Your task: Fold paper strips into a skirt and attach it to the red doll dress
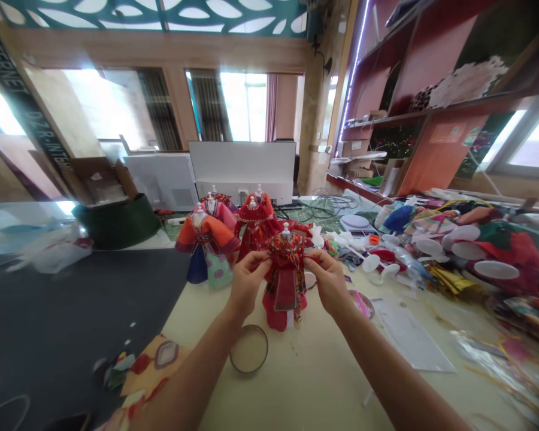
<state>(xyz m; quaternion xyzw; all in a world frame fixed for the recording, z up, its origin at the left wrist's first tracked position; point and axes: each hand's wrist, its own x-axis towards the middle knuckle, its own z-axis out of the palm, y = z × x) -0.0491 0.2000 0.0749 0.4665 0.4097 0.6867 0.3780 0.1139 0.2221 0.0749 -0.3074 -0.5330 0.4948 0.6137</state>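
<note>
A small red doll dress [285, 290] with a beaded orange and red collar stands upright on a white miniature dress form, whose knob shows on top. On its left side my left hand [251, 275] is closed, thumb and fingers pinching the dress at sleeve height. Opposite, my right hand [327, 276] pinches the other side at the same height. Just behind stand an orange doll dress [204, 236] with a blue and pale green skirt and another red doll dress [253, 224]. Below my left hand lies a round shallow dish [248, 349].
Piled white stands and cloth [476, 251] cover the right side. A clear plastic sheet [408, 335] lies in front of them. Patterned fabric [155, 362] rests at lower left, near a dark mat [94, 311]. A white monitor [242, 164] rises at the back beside a green round container [117, 224].
</note>
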